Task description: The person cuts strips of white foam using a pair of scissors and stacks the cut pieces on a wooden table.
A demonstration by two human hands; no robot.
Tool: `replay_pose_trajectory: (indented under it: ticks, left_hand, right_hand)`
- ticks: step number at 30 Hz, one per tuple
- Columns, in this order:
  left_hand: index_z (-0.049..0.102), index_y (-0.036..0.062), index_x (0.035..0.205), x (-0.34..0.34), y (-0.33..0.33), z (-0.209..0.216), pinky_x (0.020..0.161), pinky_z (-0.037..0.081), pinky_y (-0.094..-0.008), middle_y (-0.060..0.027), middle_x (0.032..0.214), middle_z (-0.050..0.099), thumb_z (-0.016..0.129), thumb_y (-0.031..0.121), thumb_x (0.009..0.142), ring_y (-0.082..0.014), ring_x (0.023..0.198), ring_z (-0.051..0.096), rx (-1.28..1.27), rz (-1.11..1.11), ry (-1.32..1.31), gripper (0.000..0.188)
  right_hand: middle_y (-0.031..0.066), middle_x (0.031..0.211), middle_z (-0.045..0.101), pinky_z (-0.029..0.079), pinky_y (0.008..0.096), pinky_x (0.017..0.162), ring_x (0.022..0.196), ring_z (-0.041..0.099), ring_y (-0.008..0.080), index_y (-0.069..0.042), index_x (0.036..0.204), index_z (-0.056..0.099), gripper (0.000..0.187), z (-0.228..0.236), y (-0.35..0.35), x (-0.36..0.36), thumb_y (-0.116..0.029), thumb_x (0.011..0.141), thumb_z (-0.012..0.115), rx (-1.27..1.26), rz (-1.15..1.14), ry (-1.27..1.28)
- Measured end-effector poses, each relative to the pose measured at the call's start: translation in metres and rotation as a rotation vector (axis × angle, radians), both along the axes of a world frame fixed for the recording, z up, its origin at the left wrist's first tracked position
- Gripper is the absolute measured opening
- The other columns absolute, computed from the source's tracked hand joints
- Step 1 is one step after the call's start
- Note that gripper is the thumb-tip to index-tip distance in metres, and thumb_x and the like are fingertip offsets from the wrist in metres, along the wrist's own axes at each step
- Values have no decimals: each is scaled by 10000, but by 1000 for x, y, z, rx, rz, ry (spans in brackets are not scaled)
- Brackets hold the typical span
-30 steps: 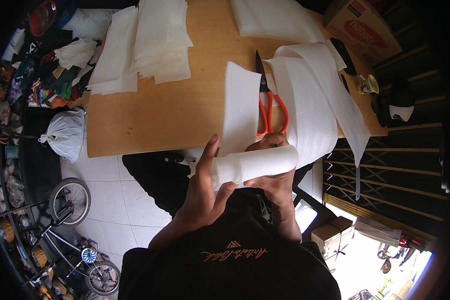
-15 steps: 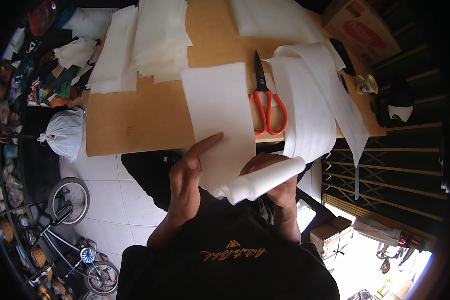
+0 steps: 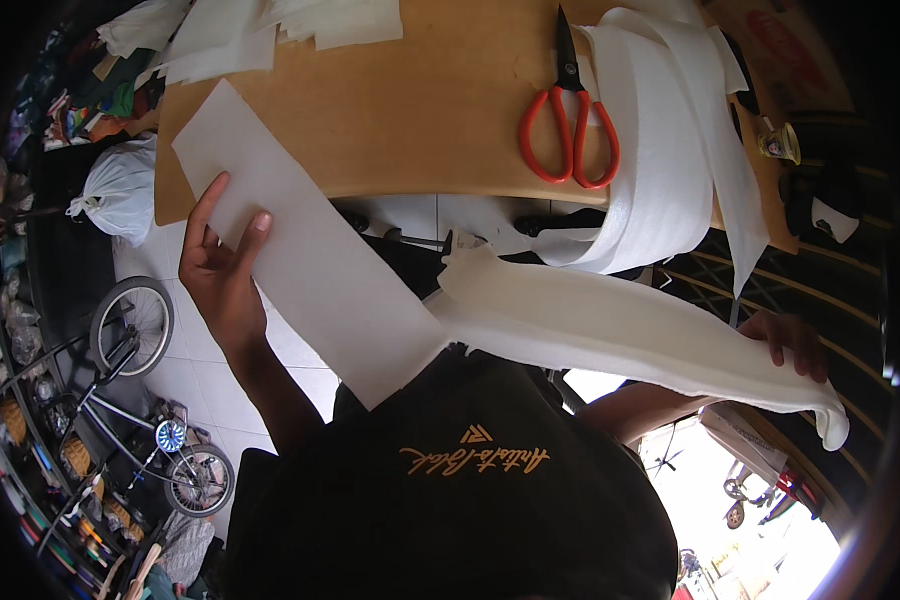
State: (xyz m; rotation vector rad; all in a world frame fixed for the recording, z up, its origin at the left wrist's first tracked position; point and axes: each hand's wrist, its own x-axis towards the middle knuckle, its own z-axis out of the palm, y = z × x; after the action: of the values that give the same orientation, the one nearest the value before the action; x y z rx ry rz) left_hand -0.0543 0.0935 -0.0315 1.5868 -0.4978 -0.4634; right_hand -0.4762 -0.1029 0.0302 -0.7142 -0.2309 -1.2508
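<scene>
A stiff-looking white sheet slants from the table's left edge down to my lap. My left hand grips its left side, with thumb and a fingertip on top. Out to the right, my right hand holds the far end of a long, soft white strip, its fingers over the upper edge and its end drooping. The two white pieces meet in front of my chest; whether they are joined there I cannot tell. Large scissors with red handles and dark blades lie on the table, touched by neither hand.
Long white strips drape over the table's right front edge. More white sheets lie at the back left. A tied white bag and a bicycle stand to the left. A yellow cup sits at the right.
The rolled white piece is now stretched out to the right by my right hand. My left hand has moved left, tilting the flat sheet. The view has shifted, the table now sitting higher.
</scene>
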Motion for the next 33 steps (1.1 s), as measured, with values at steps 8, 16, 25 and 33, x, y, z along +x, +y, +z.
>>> replay_pose_trajectory:
  ticks: [8, 16, 25, 33]
  left_hand:
    - [520, -23, 1316, -6, 10, -4, 902, 512, -315, -194, 1192, 617, 735, -61, 747, -218, 1014, 644, 14, -98, -115, 609]
    - [326, -38, 1443, 33, -22, 20, 978, 483, -331, -199, 1453, 396, 717, -97, 727, -237, 1264, 504, -185, -310, -498, 818]
    - [359, 119, 1464, 231, -123, 89, 1049, 410, -317, -105, 1388, 481, 701, -117, 721, -207, 1269, 474, -265, -420, -517, 852]
    - [403, 153, 1439, 311, -231, 17, 1103, 322, -305, -54, 1419, 453, 744, -80, 656, -199, 1316, 402, -6, -632, -429, 885]
  right_hand:
    - [33, 859, 553, 565, 243, 615, 830, 598, 76, -86, 1050, 589, 142, -10, -7, 11, -176, 941, 601, 76, -427, 334]
    - [95, 1050, 532, 373, 189, 530, 834, 491, 93, 78, 1283, 426, 573, -18, -14, 35, -318, 928, 639, 197, -838, 669]
    - [107, 1165, 569, 458, 359, 933, 1071, 565, 214, 28, 1336, 435, 630, -52, -17, 56, -400, 917, 630, 408, -916, 842]
    - [87, 1058, 607, 466, 326, 877, 971, 589, 184, -2, 1268, 493, 470, -54, -8, 54, -296, 930, 635, 398, -726, 835]
